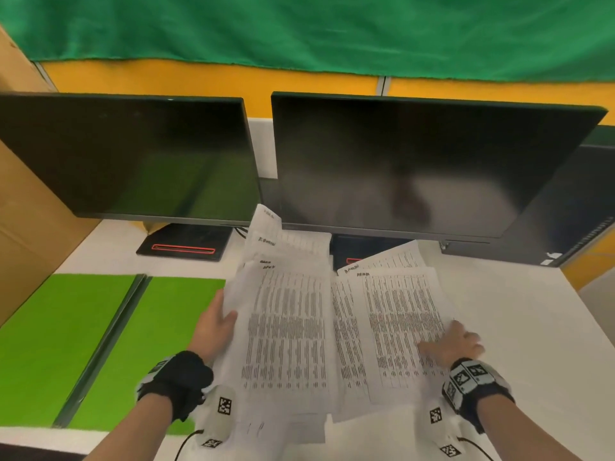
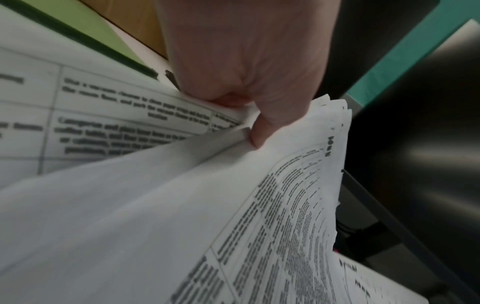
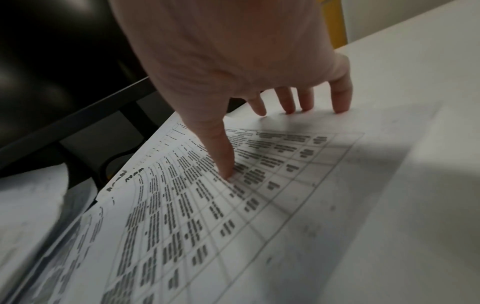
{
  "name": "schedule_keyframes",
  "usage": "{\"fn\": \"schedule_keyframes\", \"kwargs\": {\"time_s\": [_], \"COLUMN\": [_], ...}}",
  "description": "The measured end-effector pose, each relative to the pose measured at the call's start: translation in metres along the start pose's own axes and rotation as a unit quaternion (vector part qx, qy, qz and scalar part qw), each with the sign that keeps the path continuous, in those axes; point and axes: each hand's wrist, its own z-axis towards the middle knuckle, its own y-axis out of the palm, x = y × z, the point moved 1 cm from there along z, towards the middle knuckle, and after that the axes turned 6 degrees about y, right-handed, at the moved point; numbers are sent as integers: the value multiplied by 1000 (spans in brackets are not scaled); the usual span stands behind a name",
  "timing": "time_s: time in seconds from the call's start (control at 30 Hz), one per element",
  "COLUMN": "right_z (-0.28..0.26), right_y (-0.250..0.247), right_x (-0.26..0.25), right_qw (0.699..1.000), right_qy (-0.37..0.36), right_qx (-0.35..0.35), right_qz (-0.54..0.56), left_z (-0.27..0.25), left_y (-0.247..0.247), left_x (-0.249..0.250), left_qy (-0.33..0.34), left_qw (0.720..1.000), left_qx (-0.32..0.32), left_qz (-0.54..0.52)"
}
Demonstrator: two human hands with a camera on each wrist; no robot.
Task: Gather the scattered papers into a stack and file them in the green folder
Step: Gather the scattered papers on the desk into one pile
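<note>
The green folder lies open and flat at the desk's left; a strip of the folder shows in the left wrist view. Printed white papers are spread over the middle of the desk. My left hand grips the left edge of a sheaf of papers, lifting that edge. In the left wrist view, the left hand has its thumb on top of several sheets. My right hand rests on the right-hand sheets. That hand is spread, thumb pressing the printed page.
Two dark monitors stand at the back; their bases lie just behind the papers. A brown cardboard panel walls the left side. Bare white desk lies right of the papers, its edge at far right.
</note>
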Motion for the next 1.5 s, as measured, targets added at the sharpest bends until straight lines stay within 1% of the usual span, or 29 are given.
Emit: {"fn": "schedule_keyframes", "kwargs": {"time_s": [0.07,0.17,0.27,0.37,0.43,0.5,0.57,0.63,0.7,0.77,0.83,0.9,0.93,1.0,1.07,1.13,1.23,1.27,1.33,1.4,1.43,1.47,1.5], "right_z": [1,8,11,9,9,7,14,17,20,21,26,31,35,38,47,52,54,54,54,58,57,57,58], "right_y": [-5,-7,-7,-5,-1,-1,-2,-9,-17,-24,-27,-30,-31,-34,-34,-33,-28,-26,-25,-25,-27,-28,-29], "right_x": [-1,2,5,4,7,9,14,16,15,11,6,-2,-5,-10,-11,-6,7,10,15,22,26,30,35], "right_qw": [1000,998,991,982,983,983,977,969,969,982,992,994,995,992,976,959,934,932,943,938,938,939,937], "right_qy": [12,48,61,44,20,-14,-61,-112,-138,-125,-102,-87,-71,-48,-50,-39,-17,-12,-8,-10,-9,-6,-13], "right_qx": [0,-5,-36,-51,-45,-39,-73,-115,-112,-69,-31,-26,-35,-84,-156,-192,-225,-227,-224,-231,-229,-221,-218], "right_qz": [-10,28,112,174,178,180,189,186,172,122,75,62,62,80,142,203,278,281,245,257,258,263,271], "left_z": [-1,-3,4,6,5,4,5,4,3,3,5,9,7,4,4,8,6,3,-1,-3,-2,2,7], "left_y": [-16,-41,-48,-18,16,52,83,107,123,137,148,156,158,166,178,196,218,223,230,227,221,211,198], "left_x": [11,19,2,-7,-9,-6,-4,2,8,10,11,14,22,34,45,49,63,69,75,75,74,71,68], "left_qy": [0,-8,-60,-104,-115,-137,-145,-132,-130,-138,-146,-161,-173,-195,-201,-203,-187,-176,-144,-78,-32,18,53], "left_qw": [999,994,977,963,959,957,956,963,974,979,982,980,977,968,961,958,956,958,960,960,962,959,944], "left_qx": [5,3,14,-22,-45,-59,-93,-122,-111,-93,-95,-107,-116,-136,-160,-175,-206,-215,-237,-269,-254,-205,-143], "left_qz": [-45,-111,-204,-247,-255,-248,-237,-199,-151,-114,-75,-48,-52,-82,-103,-105,-88,-70,-24,31,100,196,292]}}
